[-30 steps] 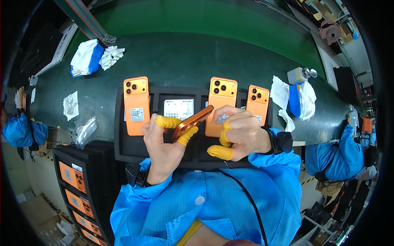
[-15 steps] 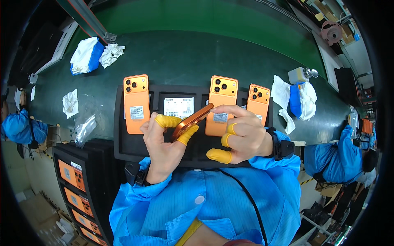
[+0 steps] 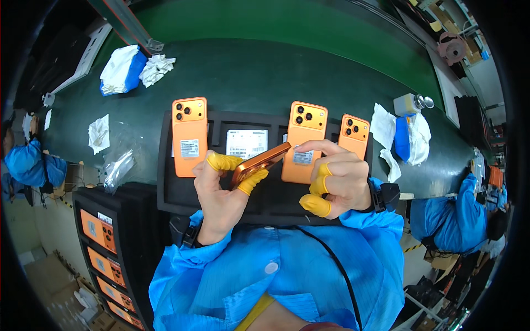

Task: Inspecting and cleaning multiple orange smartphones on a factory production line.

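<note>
My left hand (image 3: 218, 193) pinches an orange phone (image 3: 261, 162) edge-on between thumb and fingers, tilted with its far end up to the right. Yellow finger cots cover some fingertips. Beside that far end is my right hand (image 3: 342, 179), index finger stretched out and thumb apart; it holds nothing, and its fingertip is slightly off the phone. Below both hands lies a black foam tray (image 3: 165, 190). On it rest a left phone (image 3: 189, 124), a middle phone (image 3: 307, 129) and a right phone (image 3: 354, 133), camera side up. A white labelled card (image 3: 247, 144) sits in a compartment.
Black trays with several orange phones (image 3: 98, 231) are stacked at my lower left. White wipes in a blue pack (image 3: 122, 69) lie far left, another blue pack (image 3: 406, 138) right, beside a dispenser bottle (image 3: 408, 103). A plastic bag (image 3: 117, 171) lies left. Co-workers in blue sit both sides.
My right hand has drawn back to the right, and its index fingertip has come off the phone's end. My left hand keeps its hold. The whole view has shifted slightly.
</note>
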A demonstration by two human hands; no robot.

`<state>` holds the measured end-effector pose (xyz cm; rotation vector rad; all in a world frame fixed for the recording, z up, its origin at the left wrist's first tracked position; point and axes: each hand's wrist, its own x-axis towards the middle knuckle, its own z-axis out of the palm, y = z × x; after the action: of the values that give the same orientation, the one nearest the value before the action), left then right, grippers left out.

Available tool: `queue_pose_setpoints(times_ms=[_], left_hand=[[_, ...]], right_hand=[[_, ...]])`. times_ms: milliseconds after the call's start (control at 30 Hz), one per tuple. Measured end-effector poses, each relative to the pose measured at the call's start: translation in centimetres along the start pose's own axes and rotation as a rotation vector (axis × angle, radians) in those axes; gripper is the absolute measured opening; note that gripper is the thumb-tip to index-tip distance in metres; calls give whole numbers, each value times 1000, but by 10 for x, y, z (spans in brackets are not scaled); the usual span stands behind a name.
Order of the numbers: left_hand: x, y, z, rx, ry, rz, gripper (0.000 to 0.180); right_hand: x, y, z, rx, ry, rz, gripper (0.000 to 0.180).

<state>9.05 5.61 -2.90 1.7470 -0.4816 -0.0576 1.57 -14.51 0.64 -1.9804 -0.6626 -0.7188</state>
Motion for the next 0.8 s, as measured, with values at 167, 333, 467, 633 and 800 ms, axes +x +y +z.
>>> queue_pose_setpoints(times_ms=[167,333,467,633,800], left_hand=[[-1,2,-9,-361,-27,-134,35],[-6,-12,-22,-380,-54,-90,37],[-10,-11,-24,-448,-53,-95,38],[-9,-9,-25,-440,-59,-106,36],[-9,-8,-25,-410,-67,-113,35]], right_hand=[[-3,1,6,-120,33,24,35],[-2,7,13,-191,6,24,32],[-2,6,16,-185,16,13,31],[-1,7,19,-202,-12,32,30],[-4,7,18,-219,-40,48,30]])
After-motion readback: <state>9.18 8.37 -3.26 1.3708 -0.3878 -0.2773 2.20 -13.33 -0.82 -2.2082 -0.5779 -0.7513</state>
